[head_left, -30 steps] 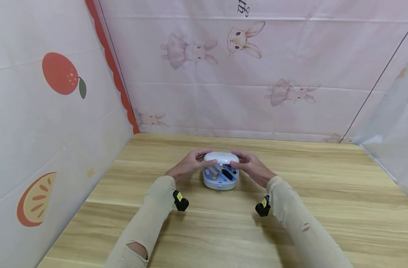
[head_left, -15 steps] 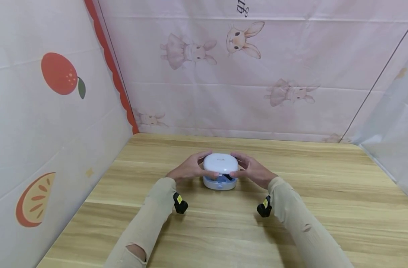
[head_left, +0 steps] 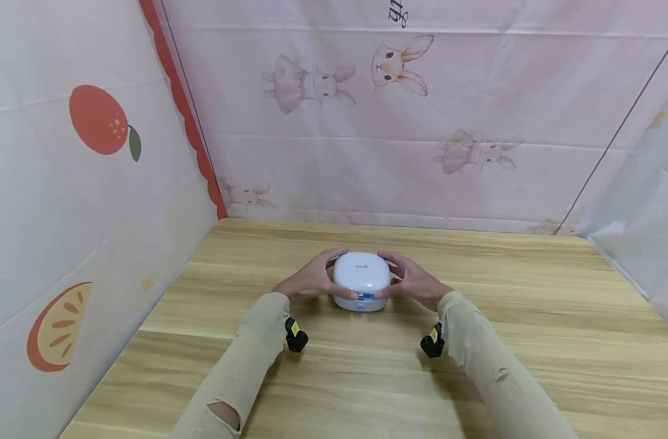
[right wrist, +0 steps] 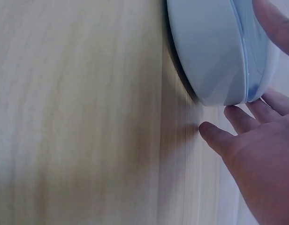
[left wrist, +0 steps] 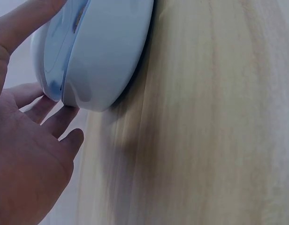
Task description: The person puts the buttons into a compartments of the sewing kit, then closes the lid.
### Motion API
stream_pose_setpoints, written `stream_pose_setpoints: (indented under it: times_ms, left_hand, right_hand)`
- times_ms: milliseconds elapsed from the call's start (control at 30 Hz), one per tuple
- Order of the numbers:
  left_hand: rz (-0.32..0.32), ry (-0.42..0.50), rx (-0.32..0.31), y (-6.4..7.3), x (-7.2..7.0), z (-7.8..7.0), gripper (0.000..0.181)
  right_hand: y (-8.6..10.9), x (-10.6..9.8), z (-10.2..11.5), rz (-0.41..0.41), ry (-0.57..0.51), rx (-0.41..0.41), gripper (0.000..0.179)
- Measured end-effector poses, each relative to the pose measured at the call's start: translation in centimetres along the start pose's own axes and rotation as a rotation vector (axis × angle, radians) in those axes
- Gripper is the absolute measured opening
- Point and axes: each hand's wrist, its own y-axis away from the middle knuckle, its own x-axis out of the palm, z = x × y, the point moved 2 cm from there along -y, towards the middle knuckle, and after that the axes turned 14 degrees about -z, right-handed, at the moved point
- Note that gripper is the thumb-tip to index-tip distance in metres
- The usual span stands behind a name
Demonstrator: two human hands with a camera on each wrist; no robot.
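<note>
A small white case (head_left: 361,271) with a rounded lid and a pale blue inner rim stands on the table. Its lid is almost down, with a narrow gap along the front edge near the latch. My left hand (head_left: 314,277) holds the lid from the left, thumb at the front edge and fingers round the back corner. On the other side my right hand (head_left: 413,280) grips it the same way. Both wrist views show the case's lower shell (left wrist: 109,51) on the wood and fingertips at the hinge side. The contents are mostly hidden under the lid.
The wood-grain table (head_left: 361,378) runs up to a pink cloth backdrop (head_left: 334,164) printed with rabbits. A white cloth (head_left: 119,225) with fruit prints hangs along the left side, and a pale sheet (head_left: 646,225) along the right.
The lid has swung down toward the front from a raised position, covering the small tools seen inside earlier. Both hands moved down with it; the base stayed in place.
</note>
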Motion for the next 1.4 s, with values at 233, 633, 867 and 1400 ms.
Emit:
stream_pose_setpoints:
  times_ms: [233,633,867,1400]
  left_hand:
    - [0.007,0.004,0.031,-0.1,0.2,0.1,0.112]
    - [0.009,0.003,0.043,0.0,0.3,0.1,0.112]
    - [-0.021,-0.028,0.002,0.1,0.1,0.2,0.111]
    - [0.044,-0.05,-0.067,0.6,0.6,-0.1,0.121]
  right_hand:
    - [-0.2,0.1,-0.4,-0.011,0.009,0.001,0.106]
    - [0.0,0.2,-0.3,-0.021,0.012,-0.016,0.107]
    - [-0.1,0.2,-0.4,-0.014,0.038,-0.028,0.109]
    - [-0.1,1.5,0.3,-0.094,0.232,-0.091,0.113]
